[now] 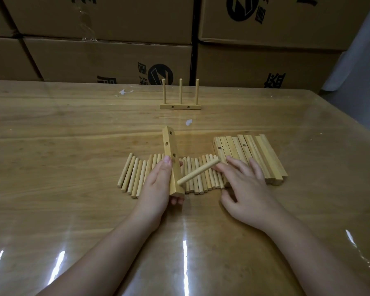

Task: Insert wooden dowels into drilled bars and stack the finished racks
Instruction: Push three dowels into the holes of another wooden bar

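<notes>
The drilled bar (171, 150) now being worked on is held above the tabletop (73, 135), tilted away from the person, with the left hand (158, 184) wrapped around its lower half. Three of its holes show empty. One dowel (198, 171) slants across, its near end meeting the bar low down. The right hand (246, 189) is spread with straight fingers, and the index tip touches the dowel's far end rather than gripping it, so this looks like the first peg going in. Whether it has entered a hole cannot be told.

Under the hands lies a row of loose dowels (135, 174), and just to the right is a batch of bars (259, 154). Much is left to do. At the far side stands one finished rack (181, 107) with three upright pegs, alone, nothing stacked on it. Cardboard boxes (107, 58) stand behind it.
</notes>
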`<action>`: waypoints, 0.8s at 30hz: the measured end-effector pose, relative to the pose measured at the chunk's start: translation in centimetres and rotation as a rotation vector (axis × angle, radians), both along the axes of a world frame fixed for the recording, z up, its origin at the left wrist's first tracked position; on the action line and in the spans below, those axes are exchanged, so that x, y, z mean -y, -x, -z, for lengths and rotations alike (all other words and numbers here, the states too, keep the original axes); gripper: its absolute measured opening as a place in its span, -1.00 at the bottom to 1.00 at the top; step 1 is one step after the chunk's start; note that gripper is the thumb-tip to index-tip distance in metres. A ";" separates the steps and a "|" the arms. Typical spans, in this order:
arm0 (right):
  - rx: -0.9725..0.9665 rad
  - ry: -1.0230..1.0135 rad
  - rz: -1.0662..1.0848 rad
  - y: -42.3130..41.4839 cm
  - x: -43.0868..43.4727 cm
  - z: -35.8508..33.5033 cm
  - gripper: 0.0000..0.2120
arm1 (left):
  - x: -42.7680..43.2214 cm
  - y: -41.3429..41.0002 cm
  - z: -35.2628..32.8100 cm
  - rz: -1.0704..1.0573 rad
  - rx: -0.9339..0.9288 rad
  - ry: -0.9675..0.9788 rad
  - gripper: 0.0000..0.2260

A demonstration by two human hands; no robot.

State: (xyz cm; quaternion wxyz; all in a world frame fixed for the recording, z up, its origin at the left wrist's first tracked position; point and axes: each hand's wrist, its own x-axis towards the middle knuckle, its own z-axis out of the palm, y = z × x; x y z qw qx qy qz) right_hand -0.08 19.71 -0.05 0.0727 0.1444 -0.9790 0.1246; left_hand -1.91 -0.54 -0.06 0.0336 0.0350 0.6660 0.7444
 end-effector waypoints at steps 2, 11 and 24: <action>-0.021 -0.065 -0.006 0.1 0.0 0.0 -0.44 | 0.0 0.0 0.0 0.000 0.000 0.002 -0.54; -0.145 -0.233 0.018 -0.3 0.7 -0.9 -0.50 | 0.0 0.0 0.1 0.010 0.001 0.002 -0.53; -0.288 -0.177 0.007 -0.6 1.4 -1.4 -0.73 | 0.0 -0.1 -0.2 0.029 0.006 0.015 -0.53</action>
